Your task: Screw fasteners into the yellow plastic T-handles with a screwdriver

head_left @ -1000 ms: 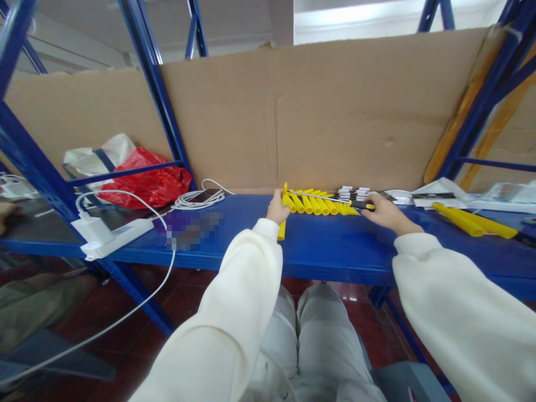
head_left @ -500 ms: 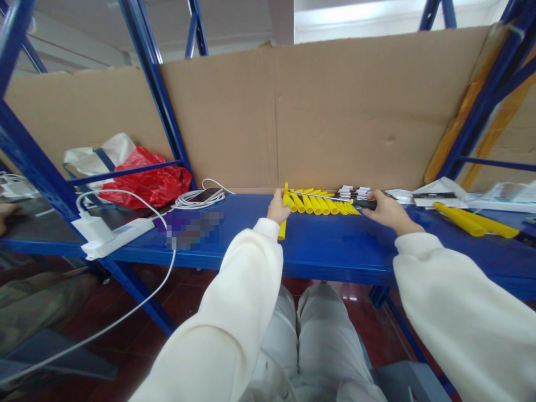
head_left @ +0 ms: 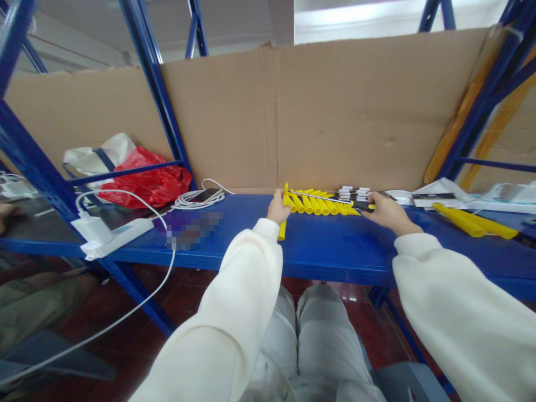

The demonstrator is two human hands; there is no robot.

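My left hand [head_left: 278,207] is closed round a yellow plastic tube [head_left: 282,230], whose upper end shows above the fingers. In my right hand [head_left: 387,211] is the black and yellow handle of a screwdriver [head_left: 363,205]. Its long metal shaft points left, and the tip reaches the upper part of the tube in my left hand; whether it touches is too small to tell. Beneath and behind the shaft lies a row of several yellow tubes [head_left: 324,206] on the blue shelf. A stack of small black-and-white pieces [head_left: 354,192] sits just behind the screwdriver handle.
Two yellow tubes [head_left: 475,223] lie at the right of the blue shelf [head_left: 326,243]. Cardboard [head_left: 343,111] stands along the back. To the left are a coiled white cable [head_left: 196,198], a power strip [head_left: 119,239] and a red bag [head_left: 146,177]. Another person's hand [head_left: 5,215] shows far left.
The screwdriver handle has turned in my right hand, showing more yellow, and dips slightly lower. My left hand and the tube stay in place.
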